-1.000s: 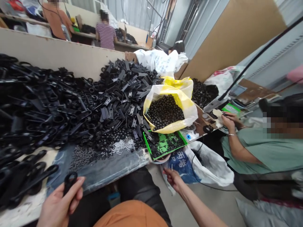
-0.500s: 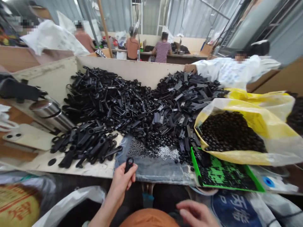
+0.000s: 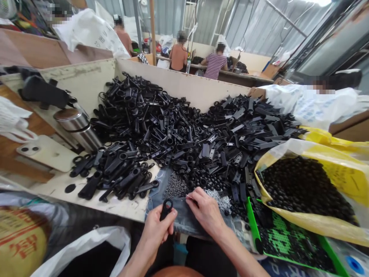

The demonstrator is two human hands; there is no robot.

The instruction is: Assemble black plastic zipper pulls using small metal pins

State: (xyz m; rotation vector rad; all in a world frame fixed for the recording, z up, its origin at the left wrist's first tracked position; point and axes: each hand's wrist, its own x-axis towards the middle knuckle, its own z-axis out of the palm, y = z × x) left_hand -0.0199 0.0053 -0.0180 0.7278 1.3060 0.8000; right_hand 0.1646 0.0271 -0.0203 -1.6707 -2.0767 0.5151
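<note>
My left hand [image 3: 160,227] is closed round a black plastic part with a ring-shaped end [image 3: 167,207], the ring pointing up and away from me. Its lower end is hidden in my fingers. My right hand [image 3: 206,211] reaches over the cloth-covered front of the bench, thumb and forefinger pinched together. A thin pale sliver at those fingertips looks like a small metal pin [image 3: 188,196]. Just beyond the right hand lie a heap of silver pins [image 3: 220,198] and a heap of small dark grey pieces [image 3: 175,185].
Large piles of black plastic parts [image 3: 161,119] fill the bench, with a smaller group [image 3: 118,169] at left. A steel flask [image 3: 82,130] and phone [image 3: 46,152] stand left. At right are a yellow-white sack of black beads [image 3: 302,188] and a green tray [image 3: 255,231]. People work behind.
My right hand has moved from near my lap up and left to the pin heaps, its fingers now pinched. My left hand still holds the black part. The view has shifted left.
</note>
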